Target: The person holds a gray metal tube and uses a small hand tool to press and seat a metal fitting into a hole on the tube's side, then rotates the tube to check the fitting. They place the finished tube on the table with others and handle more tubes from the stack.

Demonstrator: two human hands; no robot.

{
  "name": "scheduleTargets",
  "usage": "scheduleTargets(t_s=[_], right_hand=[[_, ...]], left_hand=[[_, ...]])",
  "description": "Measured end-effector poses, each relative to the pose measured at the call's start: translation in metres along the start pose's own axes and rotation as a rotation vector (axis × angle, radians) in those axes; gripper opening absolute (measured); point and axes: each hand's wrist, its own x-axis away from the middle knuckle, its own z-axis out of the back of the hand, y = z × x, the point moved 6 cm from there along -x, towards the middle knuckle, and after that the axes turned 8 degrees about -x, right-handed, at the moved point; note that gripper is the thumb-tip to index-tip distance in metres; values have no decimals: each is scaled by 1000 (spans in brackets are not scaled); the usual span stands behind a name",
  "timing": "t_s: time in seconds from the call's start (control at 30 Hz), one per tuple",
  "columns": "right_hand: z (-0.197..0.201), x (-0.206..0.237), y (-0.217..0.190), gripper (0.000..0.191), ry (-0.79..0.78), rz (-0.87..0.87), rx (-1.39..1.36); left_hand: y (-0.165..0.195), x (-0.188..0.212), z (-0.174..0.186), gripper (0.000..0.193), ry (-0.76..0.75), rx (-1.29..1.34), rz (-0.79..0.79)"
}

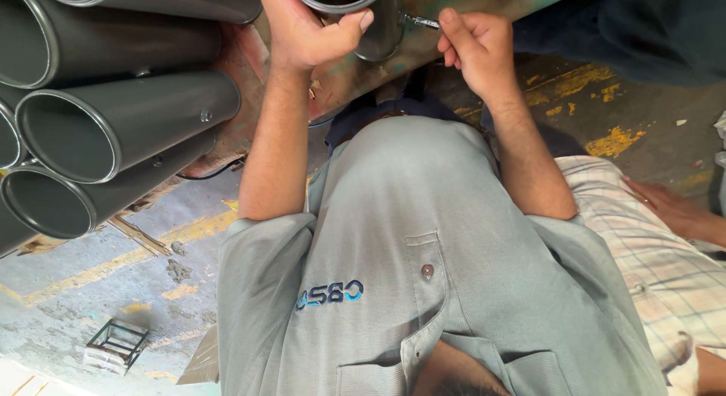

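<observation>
From the head camera, your left hand (306,29) is closed around the rim of a grey metal tube (363,21), thumb hooked over its open edge and fingers wrapped behind it. The tube sits at the top of the view, resting against a worn, rust-stained desk edge (355,74) that runs slantwise across the frame.

Your right hand (476,48) is pinched shut on a small metal tool (420,21), a slim silvery piece held between thumb and forefinger, its tip pointing at the side of the tube just beside the rim. You cannot tell whether the tip touches the tube wall.

To your left lies a stack of matching grey tubes (125,120), laid on their sides with open mouths facing you, each with a rolled rim and a small rivet on the wall. They are near the held tube but apart from it.

Below your arms is your grey polo shirt (412,252). The concrete floor (91,282) shows worn yellow paint marks, and a small wire frame (115,343) rests on it. At the right edge, another person's hand (669,207) rests beside a checked sleeve (650,260).
</observation>
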Motion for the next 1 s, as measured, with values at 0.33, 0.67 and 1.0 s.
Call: scheduleTargets(t_s=[0.33,0.67,1.0], right_hand=[[-10,13,-48,16,17,595,404],[-6,-7,-1,42,-15,-66,-88],[-26,15,-66,13,55,517,373]], left_hand=[[-34,18,8,84,169,-67,32],[2,0,3,95,161,-137,-134],[32,-11,-6,91,124,-70,-167]])
